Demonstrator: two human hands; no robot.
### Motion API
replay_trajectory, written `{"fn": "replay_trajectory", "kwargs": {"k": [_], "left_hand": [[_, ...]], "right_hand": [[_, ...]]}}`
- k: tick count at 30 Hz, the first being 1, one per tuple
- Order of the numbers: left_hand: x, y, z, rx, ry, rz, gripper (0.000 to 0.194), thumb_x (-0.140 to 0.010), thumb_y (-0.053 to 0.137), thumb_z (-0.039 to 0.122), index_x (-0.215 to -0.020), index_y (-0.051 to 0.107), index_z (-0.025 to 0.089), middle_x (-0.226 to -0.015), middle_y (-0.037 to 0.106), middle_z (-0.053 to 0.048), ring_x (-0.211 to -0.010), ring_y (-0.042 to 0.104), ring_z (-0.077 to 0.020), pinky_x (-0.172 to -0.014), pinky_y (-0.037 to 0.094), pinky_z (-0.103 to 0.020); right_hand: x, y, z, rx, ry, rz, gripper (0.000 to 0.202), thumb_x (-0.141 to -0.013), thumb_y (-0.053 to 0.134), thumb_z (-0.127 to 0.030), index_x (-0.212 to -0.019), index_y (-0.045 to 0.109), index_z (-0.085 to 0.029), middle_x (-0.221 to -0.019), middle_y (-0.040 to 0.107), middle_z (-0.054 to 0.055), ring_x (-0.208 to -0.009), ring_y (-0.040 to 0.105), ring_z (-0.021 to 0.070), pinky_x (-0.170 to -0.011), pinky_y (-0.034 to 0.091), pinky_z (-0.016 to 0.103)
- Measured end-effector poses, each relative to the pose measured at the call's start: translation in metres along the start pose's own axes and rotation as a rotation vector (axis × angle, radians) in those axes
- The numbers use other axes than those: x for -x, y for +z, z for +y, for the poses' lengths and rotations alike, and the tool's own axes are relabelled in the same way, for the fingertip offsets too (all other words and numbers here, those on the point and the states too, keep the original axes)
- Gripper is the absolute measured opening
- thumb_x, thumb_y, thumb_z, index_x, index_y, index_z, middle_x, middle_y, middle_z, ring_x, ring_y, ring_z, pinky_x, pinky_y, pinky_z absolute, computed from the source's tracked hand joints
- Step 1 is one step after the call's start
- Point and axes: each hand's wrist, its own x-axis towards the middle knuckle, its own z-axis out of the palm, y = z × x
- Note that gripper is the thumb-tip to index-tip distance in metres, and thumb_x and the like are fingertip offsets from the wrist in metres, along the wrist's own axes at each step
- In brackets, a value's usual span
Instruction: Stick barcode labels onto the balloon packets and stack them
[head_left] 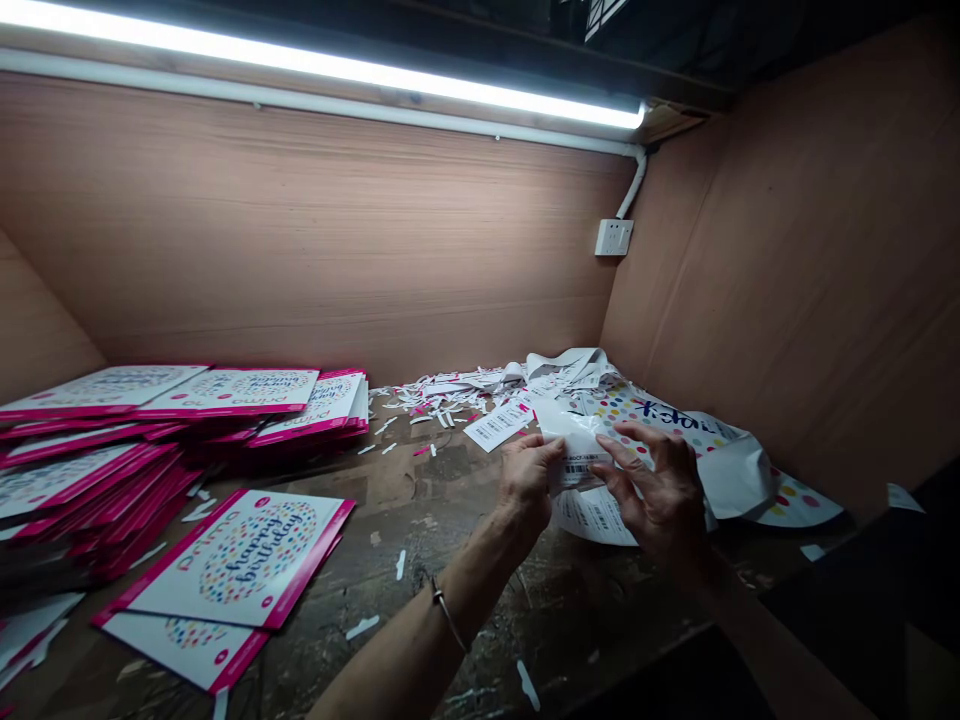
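My left hand (pixel 527 478) and my right hand (pixel 658 487) meet at the right of the worn bench. Between their fingertips they pinch a small white barcode label sheet (pixel 576 462). More white label sheets (pixel 592 517) lie under my hands. Just behind them sits a heap of dotted white packaging (pixel 679 418) with blue lettering. A loose label sheet (pixel 496 425) lies to the left of the heap. A thin bracelet circles my left wrist.
Piles of pink-edged "happy birthday" card packs (pixel 90 450) fill the left side, with one pack (pixel 247 552) lying nearer to me. White and pink paper scraps (pixel 439 390) litter the back. Wooden walls close the back and right; a socket (pixel 613 237) sits in the corner.
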Motion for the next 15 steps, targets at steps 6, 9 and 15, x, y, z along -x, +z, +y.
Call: {"fn": "replay_trajectory", "kwargs": {"k": [6,9,15], "left_hand": [[0.008,0.005,0.004,0.002,-0.009,-0.012,0.016,-0.046,0.068,0.014,-0.052,0.053,0.012,-0.046,0.054,0.001,-0.04,0.047,-0.0083,-0.045,0.036,-0.021],[0.012,0.007,0.006,-0.025,-0.014,0.0,0.012,-0.049,0.063,0.013,-0.051,0.051,0.013,-0.044,0.05,0.002,-0.038,0.043,-0.0077,-0.043,0.034,-0.021],[0.015,0.013,0.008,-0.105,-0.03,0.036,0.013,-0.048,0.055,0.007,-0.042,0.046,0.014,-0.038,0.041,0.004,-0.036,0.037,-0.0063,-0.039,0.028,-0.02]], "right_hand": [[-0.009,0.006,0.004,-0.066,-0.19,-0.076,0.015,-0.082,0.058,-0.02,-0.093,0.067,-0.02,-0.082,0.063,0.005,-0.082,0.053,0.0202,-0.076,0.039,0.038],[-0.008,0.008,0.009,-0.139,-0.198,-0.06,0.014,-0.08,0.06,-0.018,-0.092,0.067,-0.021,-0.081,0.063,0.004,-0.081,0.052,0.0193,-0.076,0.038,0.038],[-0.01,-0.003,0.005,-0.165,-0.277,-0.042,0.014,-0.078,0.058,-0.011,-0.083,0.066,-0.021,-0.075,0.062,0.002,-0.076,0.052,0.0176,-0.077,0.037,0.04]]}}
